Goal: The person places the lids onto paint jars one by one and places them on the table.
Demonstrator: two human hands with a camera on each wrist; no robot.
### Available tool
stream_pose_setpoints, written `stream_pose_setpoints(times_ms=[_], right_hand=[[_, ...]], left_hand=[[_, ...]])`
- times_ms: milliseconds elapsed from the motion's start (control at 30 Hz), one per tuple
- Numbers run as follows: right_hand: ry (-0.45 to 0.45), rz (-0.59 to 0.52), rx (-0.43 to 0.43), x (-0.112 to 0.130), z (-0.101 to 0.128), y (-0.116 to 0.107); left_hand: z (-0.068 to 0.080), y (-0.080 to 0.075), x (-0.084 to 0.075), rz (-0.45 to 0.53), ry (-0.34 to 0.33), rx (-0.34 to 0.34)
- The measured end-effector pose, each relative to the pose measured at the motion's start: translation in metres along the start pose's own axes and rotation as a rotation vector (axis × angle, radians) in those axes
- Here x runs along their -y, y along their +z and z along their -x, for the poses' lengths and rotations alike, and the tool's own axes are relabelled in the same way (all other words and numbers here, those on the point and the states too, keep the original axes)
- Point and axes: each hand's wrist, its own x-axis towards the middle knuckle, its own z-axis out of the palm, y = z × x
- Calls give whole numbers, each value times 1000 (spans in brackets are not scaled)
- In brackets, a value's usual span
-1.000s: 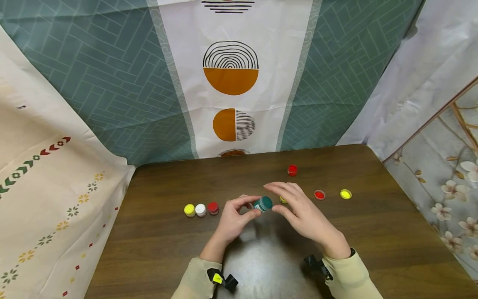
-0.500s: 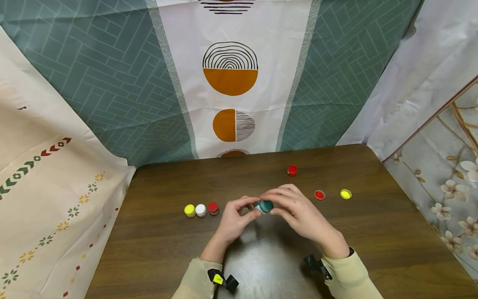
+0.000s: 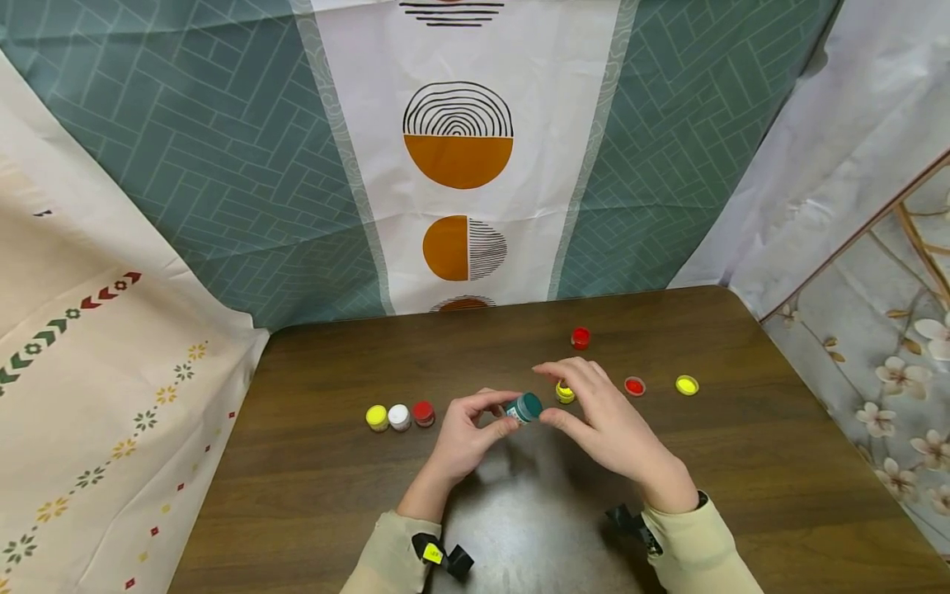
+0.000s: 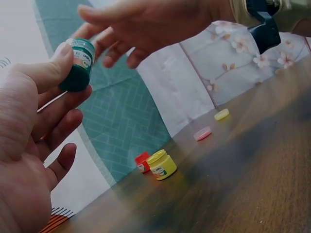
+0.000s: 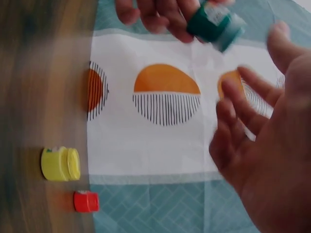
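Note:
My left hand [image 3: 508, 410] holds a small dark green jar [image 3: 524, 406] tilted above the table, pinched between thumb and fingers; its lid is on. The left wrist view shows the green jar [image 4: 77, 64] under my thumb. My right hand [image 3: 551, 393] hovers just right of the jar with fingers spread, holding nothing. In the right wrist view the green jar [image 5: 216, 22] is a little apart from my right hand [image 5: 262, 126]. A yellow jar [image 3: 565, 392] stands just behind my right fingers.
On the brown table [image 3: 334, 371] a yellow jar [image 3: 377, 417], a white jar [image 3: 399, 417] and a red jar [image 3: 424, 412] stand in a row at the left. Another red jar [image 3: 581, 337] stands farther back. A red lid [image 3: 634, 386] and a yellow lid [image 3: 686, 384] lie at the right.
Half a second ago my right fingers were closed over the green jar's lid; now they have drawn back and spread, uncovering the yellow jar. My left hand has kept still.

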Motion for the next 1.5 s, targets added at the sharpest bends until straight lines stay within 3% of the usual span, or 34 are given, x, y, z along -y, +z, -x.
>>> stream_pose_setpoints(times_ms=[267,500,700,867,1133,1267,1367,1500], right_hand=[[-246,-120,3,-12,-5,-4],[-312,-171,28,-16,-6,2],[-311,-192,35,-15,-8,4],[-279,-142,6,-15,-7,8],[-116,50,-82,-10,-4,11],[-41,32,-81,-8,-3,7],[-80,-29,-55,-9,-3,3],[-220,-95,6,-10,-5,2]], left_hand=[[-1,-1,1,2,22,12],[0,0,3,22,24,16],[0,0,2,37,22,24],[0,0,2,37,43,29],[0,1,4,35,33,21],[-1,1,3,37,32,13],[0,0,2,37,24,13],[0,0,2,41,18,18]])
